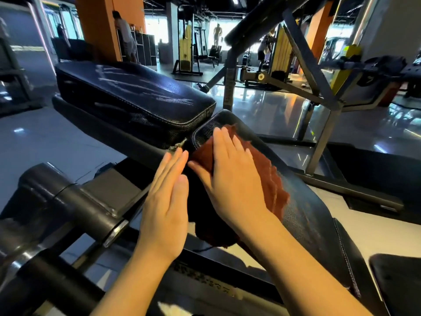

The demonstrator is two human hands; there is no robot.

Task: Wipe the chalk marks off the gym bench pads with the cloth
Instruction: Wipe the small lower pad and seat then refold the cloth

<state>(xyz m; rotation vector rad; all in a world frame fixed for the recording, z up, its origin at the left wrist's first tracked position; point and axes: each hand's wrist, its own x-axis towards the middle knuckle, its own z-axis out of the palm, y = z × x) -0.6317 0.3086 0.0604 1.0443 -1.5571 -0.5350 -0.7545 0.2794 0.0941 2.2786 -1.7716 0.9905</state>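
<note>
Cloth [268,179], rust-red and limp, lies spread over the near pad's [307,215] upper end, one corner drooping off its left edge. Your right hand [230,179] presses it flat with straight fingers, gripping nothing; your left hand [166,208] stands open on edge against the pad's left side. Being soft and light, the cloth will likely bunch if pushed, so keep the palm broad on its middle. Far pad [127,96] shows pale chalk streaks [164,92] across its top.

no legible txt, frame label blurred
</note>
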